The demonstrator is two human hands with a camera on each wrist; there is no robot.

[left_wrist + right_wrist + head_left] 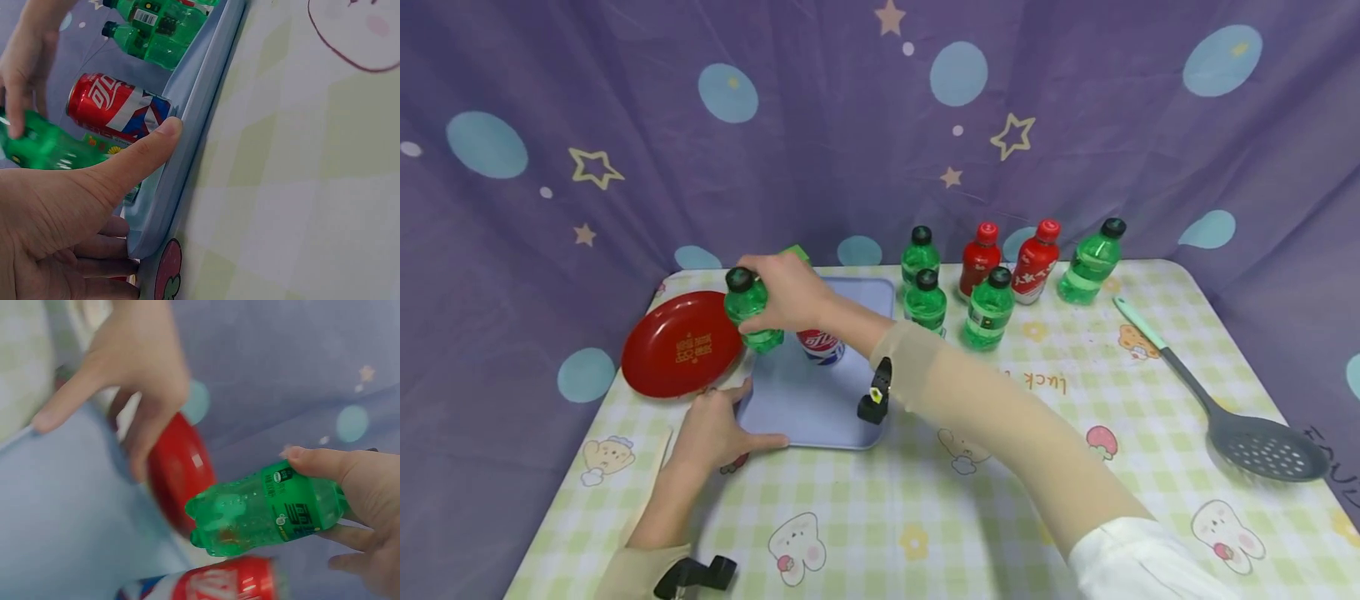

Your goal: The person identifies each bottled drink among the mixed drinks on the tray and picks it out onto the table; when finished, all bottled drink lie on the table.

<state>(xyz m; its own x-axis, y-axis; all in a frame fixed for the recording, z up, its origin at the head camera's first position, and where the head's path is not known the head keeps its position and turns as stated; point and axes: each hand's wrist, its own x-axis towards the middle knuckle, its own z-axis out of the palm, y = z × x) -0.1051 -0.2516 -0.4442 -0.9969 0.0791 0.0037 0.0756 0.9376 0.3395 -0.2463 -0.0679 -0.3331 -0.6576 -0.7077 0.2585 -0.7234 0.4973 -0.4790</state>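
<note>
My right hand [790,292] grips a green soda bottle [262,509] with a black cap, held over the left edge of the blue tray [820,408]. A red, white and blue soda can [822,347] stands upright on the tray, partly hidden by the right hand. At the tray's near left corner, my left hand [715,429] has its fingers spread, the thumb lying along the near rim and the other fingers by the left side. Behind the right hand, part of a green object [795,252] shows.
An oval red plate [685,346] lies left of the tray. Right of the tray stand several green bottles [988,312] and two red bottles [1036,265]. A slotted skimmer [1262,446] with a mint handle lies at the table's right. A purple curtain [850,150] hangs behind.
</note>
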